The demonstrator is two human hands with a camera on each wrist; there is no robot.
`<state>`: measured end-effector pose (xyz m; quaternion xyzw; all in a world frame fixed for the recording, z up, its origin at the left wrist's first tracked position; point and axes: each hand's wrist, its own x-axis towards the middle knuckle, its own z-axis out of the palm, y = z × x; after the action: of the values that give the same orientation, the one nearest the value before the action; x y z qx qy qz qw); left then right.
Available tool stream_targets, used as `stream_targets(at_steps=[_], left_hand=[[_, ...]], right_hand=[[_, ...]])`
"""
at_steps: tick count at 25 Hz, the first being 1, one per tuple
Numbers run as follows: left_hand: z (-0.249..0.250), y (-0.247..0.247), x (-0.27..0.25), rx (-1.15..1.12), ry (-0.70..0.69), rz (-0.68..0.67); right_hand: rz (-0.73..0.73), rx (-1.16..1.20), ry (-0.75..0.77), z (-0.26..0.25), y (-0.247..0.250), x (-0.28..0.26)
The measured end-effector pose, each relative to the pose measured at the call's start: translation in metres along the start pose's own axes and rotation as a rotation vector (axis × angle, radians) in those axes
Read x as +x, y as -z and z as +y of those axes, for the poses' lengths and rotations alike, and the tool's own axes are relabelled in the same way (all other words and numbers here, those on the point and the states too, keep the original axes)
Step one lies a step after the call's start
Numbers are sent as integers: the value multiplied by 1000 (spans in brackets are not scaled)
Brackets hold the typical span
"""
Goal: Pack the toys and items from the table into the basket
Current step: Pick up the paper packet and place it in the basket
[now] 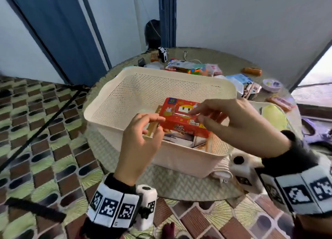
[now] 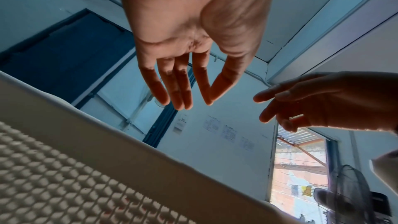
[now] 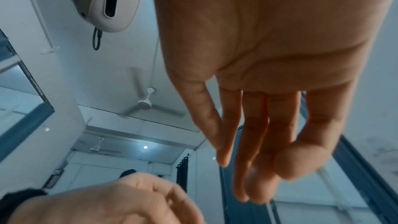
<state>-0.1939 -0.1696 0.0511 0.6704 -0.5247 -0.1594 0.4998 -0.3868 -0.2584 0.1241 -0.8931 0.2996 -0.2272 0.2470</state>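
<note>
Red box (image 1: 183, 119), likely light stiff card, sits in the basket (image 1: 111, 95); left hand (image 1: 142, 131) and right hand (image 1: 239, 125) hover with slack, empty fingers, so take its short ends.

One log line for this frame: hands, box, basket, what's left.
left hand: open, empty | right hand: open, empty | red box: in basket, on other boxes | table: items remain behind basket

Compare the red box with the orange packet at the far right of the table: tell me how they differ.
The red box lies inside the cream basket, on top of other packs; the orange packet lies on the woven table, outside it. The red box is a printed carton with flat faces; the orange packet is a slim, rounded stick. Both hands, left hand and right hand, hover over the red box; none is near the orange packet. Both have warm colours.
</note>
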Motion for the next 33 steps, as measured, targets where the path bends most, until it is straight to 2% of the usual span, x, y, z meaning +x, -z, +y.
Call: stream_targets(at_steps=[3, 10, 16, 20, 23, 27, 33], left_hand=[[0, 8, -40, -6, 54, 90], [-31, 34, -144, 73, 312, 273], [-69, 80, -215, 110, 600, 397], [-108, 118, -238, 107, 706, 443], [-141, 156, -242, 101, 774, 446], [-185, 216, -241, 104, 862, 402], [-240, 297, -226, 118, 869, 277]], right_hand=[[-70, 83, 76, -2, -25, -14], [-451, 165, 188, -13, -103, -29], [-734, 147, 189, -24, -181, -18], [-899, 113, 162, -41, -235, 4], [-941, 138, 137, -64, -279, 32], [-918, 145, 67, -92, -337, 70], [-929, 82, -32, -120, -409, 116]])
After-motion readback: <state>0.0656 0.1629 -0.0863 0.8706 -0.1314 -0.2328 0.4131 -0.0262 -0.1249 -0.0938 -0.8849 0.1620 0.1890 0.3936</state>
